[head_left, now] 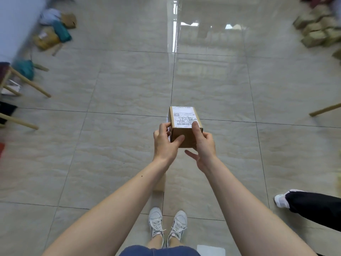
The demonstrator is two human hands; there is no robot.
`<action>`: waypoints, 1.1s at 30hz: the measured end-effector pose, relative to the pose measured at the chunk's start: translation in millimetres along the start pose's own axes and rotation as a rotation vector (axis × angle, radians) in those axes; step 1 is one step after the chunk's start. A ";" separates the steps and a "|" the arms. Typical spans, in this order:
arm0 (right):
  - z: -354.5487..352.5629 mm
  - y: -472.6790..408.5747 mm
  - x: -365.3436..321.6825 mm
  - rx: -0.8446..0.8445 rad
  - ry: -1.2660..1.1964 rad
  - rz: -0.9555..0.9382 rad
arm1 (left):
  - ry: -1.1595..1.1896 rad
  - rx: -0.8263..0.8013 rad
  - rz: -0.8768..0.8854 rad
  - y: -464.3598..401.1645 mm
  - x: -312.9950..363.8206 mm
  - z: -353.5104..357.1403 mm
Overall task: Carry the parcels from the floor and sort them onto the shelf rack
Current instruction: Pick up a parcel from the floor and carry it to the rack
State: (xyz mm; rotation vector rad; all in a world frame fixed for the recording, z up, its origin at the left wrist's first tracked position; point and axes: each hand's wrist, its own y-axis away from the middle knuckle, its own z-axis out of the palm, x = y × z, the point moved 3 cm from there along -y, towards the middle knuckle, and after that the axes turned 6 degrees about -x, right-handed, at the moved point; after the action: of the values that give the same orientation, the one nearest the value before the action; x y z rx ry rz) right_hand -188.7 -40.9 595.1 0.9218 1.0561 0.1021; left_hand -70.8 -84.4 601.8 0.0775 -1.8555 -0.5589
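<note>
Above the tiled floor, a small cardboard parcel is being held label-up; the left hand and right hand are gripping its sides; keeping it level should help; more parcels are lying against the far right edge.

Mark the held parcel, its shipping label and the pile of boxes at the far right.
parcel (181,138): head view, bare cardboard front face.
shipping label (184,117): head view, middle of the white sticker on top.
pile of boxes (316,32): head view, blurred stack's centre.
</note>
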 end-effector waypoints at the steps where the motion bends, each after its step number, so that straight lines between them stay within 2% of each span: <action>1: 1.1 6.6 -7.4 0.019 -0.015 0.000 | 0.009 0.007 0.019 7.3 8.4 0.1; 7: -6.1 41.9 -49.9 0.051 -0.096 -0.067 | 0.101 -0.048 0.043 28.0 57.6 -0.9; 14: -20.4 76.4 -93.6 0.080 -0.060 -0.189 | 0.119 -0.145 0.043 33.7 112.7 -8.7; 20: -32.3 98.0 -113.5 0.066 -0.054 -0.214 | 0.087 -0.187 0.003 34.6 148.5 -27.0; 29: -31.1 120.6 -130.0 -0.003 -0.023 -0.266 | 0.287 -0.329 -0.199 49.4 159.1 -36.4; 33: -25.2 125.3 -136.0 -0.017 -0.026 -0.272 | 0.348 -0.351 -0.234 54.3 164.5 -37.5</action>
State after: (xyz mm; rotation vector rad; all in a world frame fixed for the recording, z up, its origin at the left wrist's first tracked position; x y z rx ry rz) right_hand -237.1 -11.8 772.9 0.7550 1.1447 -0.1264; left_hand -83.9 -101.8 777.7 0.1487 -1.3979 -0.9630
